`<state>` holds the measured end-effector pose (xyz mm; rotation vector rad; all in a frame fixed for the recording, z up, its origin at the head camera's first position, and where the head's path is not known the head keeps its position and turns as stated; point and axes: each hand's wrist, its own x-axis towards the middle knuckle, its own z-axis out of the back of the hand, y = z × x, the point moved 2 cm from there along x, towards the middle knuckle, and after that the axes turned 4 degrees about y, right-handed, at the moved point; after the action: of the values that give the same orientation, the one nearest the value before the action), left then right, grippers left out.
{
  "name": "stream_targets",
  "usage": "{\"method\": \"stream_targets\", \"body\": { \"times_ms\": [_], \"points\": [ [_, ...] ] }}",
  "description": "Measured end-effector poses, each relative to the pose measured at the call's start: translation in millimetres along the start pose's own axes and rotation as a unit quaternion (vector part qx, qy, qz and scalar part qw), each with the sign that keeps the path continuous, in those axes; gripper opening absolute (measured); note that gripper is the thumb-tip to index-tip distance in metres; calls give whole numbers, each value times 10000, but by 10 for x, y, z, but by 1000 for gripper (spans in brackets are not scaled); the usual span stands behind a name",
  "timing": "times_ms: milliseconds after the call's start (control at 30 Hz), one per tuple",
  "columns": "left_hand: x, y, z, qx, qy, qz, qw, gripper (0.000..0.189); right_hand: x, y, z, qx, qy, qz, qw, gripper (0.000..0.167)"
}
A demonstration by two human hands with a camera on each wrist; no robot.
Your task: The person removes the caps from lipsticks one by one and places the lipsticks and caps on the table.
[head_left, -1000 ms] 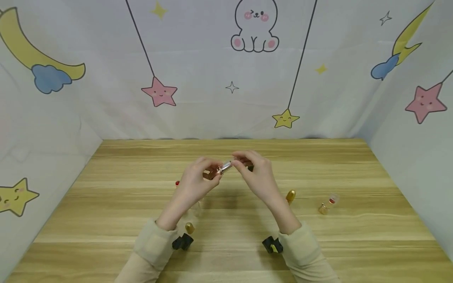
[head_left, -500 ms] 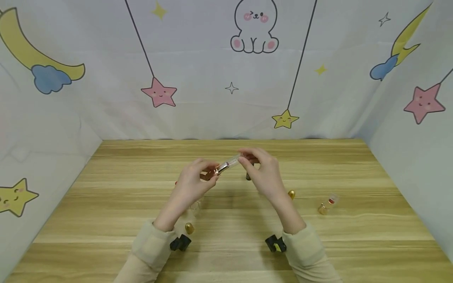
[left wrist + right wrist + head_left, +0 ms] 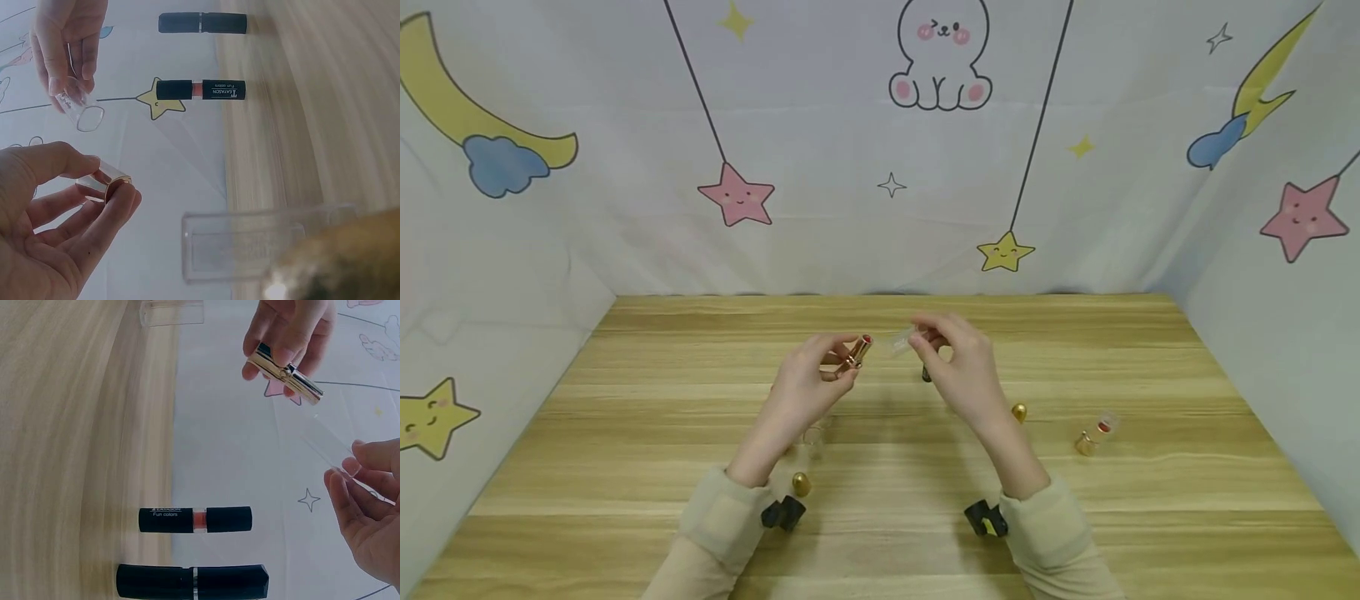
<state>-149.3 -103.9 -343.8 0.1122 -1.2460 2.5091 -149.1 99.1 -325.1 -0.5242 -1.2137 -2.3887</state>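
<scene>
In the head view my left hand (image 3: 805,375) pinches a gold lipstick tube (image 3: 860,350) whose red tip shows at its upper end. To its right, my right hand (image 3: 958,367) holds a clear cap (image 3: 901,341) between thumb and fingers. Cap and tube are apart, both held above the table. From the right wrist, the lipstick tube (image 3: 287,375) looks shiny gold with a dark base end. The left wrist view shows the open mouth of the clear cap (image 3: 81,112) facing toward the tube; its other end is hidden by the right fingers.
A lipstick with a clear cover (image 3: 1086,442) stands at the right on the wooden table (image 3: 1187,500). Gold rounded pieces (image 3: 801,484) stand near both forearms. Two black lipstick tubes, one plain (image 3: 203,23) and one lettered (image 3: 225,90), stand farther back. A clear case (image 3: 240,250) stands near the left wrist.
The clear cap has come off the lipstick tube and moved right with my right hand. My left hand has tilted the tube more upright, and its red tip now shows.
</scene>
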Motion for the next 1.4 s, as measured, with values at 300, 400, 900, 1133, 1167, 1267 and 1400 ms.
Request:
{"method": "stream_targets", "body": {
  "times_ms": [300,400,900,1133,1167,1267,1400],
  "points": [
    [50,39,-46,85,-61,133,9999,48,-3,-36,-117,-572,151,404,9974,23],
    [70,56,-58,28,-80,161,9998,51,0,-34,-185,-713,240,548,9957,22],
    [128,149,-107,412,-156,524,9977,59,58,-106,-521,-1239,1114,115,9860,36],
    [126,161,-149,1061,-202,498,9929,62,116,-147,-648,-1212,1453,-70,9819,45],
    [126,161,-157,1137,-211,495,9921,61,119,-154,-660,-1210,1482,-108,9815,45],
    [124,166,-182,1314,-253,496,9898,57,129,-158,-690,-1172,1586,-190,9802,45],
    [136,196,-220,1517,-216,628,9862,56,134,-154,-711,-1193,1698,-203,9780,41]
  ]
}}
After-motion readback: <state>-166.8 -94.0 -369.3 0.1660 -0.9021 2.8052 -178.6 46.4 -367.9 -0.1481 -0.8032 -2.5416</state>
